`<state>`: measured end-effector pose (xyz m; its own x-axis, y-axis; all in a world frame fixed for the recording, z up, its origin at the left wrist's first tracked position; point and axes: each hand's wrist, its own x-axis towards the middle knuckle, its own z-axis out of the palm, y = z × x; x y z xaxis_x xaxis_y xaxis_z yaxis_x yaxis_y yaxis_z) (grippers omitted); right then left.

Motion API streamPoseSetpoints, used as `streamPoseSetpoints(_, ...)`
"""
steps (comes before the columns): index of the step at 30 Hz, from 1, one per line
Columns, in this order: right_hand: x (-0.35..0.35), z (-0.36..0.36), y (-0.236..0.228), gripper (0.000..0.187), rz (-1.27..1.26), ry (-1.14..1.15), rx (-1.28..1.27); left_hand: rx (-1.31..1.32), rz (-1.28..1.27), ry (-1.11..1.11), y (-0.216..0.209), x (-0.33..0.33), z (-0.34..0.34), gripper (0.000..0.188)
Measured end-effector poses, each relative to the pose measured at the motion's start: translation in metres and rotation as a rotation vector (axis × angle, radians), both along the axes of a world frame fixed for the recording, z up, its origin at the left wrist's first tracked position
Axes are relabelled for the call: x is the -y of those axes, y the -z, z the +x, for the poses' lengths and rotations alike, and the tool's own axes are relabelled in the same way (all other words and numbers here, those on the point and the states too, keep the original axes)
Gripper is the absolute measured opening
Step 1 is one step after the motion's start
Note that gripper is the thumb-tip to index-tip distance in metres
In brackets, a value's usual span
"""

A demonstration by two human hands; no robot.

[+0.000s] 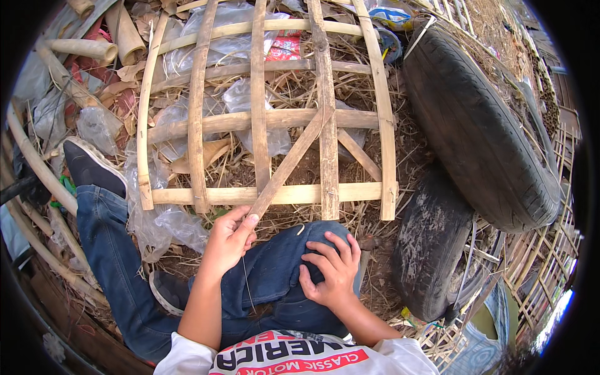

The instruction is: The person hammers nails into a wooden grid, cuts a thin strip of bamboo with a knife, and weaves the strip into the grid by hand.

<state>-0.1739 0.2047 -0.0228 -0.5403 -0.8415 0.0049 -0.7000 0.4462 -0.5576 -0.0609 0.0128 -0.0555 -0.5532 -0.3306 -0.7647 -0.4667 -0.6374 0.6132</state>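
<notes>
In front of me lies a lattice of split bamboo strips (257, 94), with uprights crossing several horizontal slats. A diagonal bamboo strip (290, 159) slants across the front, passing over the bottom slat (300, 194). My left hand (231, 240) is closed round its lower end, thumb on top. From that hand a thin wire or strand (246, 278) hangs down; how the fingers hold it is hidden. My right hand (331, 269) lies on my bent knee with fingers spread, holding nothing. Part of another slanting strip (359, 155) shows behind the lattice at right.
Two worn tyres, an upper one (475, 119) and a lower one (431, 250), stand right of the lattice. Clear plastic bags (178, 228) and dry leaves litter the ground. Bamboo poles (84, 49) lie at upper left. A woven bamboo lattice (544, 256) is at far right.
</notes>
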Motion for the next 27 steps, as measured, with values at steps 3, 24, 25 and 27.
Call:
streamPoseSetpoints(3,0.000,-0.001,0.000,0.017,0.005,-0.007,-0.001,0.009,0.006,0.001,-0.003,0.000,-0.003,0.026)
streamPoseSetpoints(24,0.002,0.004,0.003,0.014,0.052,-0.025,-0.043,-0.081,-0.093,0.015,0.010,-0.001,0.005,0.034)
streamPoseSetpoints(25,0.002,0.004,0.003,0.014,0.052,-0.026,-0.043,-0.075,-0.088,0.014,0.010,-0.001,0.005,0.034)
streamPoseSetpoints(27,0.002,0.005,0.004,0.013,0.050,-0.025,-0.049,-0.065,-0.083,0.014,0.008,0.000,0.004,0.034)
